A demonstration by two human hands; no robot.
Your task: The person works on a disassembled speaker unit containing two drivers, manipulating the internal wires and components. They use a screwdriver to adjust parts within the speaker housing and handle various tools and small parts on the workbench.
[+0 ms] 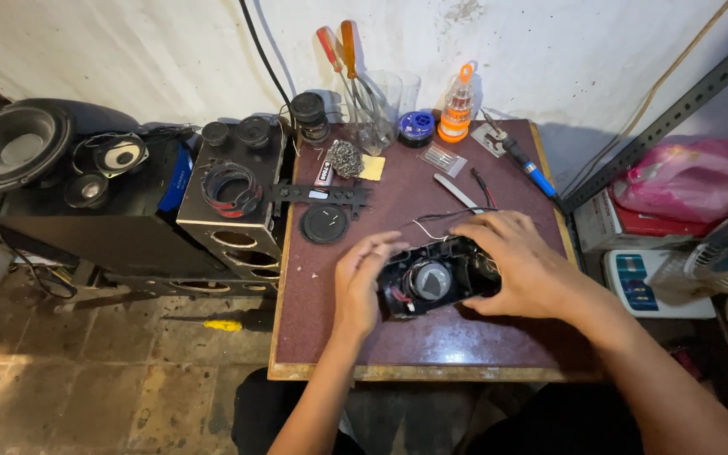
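Black opened speaker unit [431,282] on maroon table [431,341]; left hand [360,282] and right hand [520,261] grip its ends, fingers curled.

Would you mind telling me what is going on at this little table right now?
A person holds an opened small black speaker housing on the maroon table, the left hand gripping its left end and the right hand covering its right end. A round driver and thin wires show inside. Behind lie a soldering iron, a solder spool, two screwdrivers in a clear cup, and a black round cover. Larger speaker boxes stand to the left.
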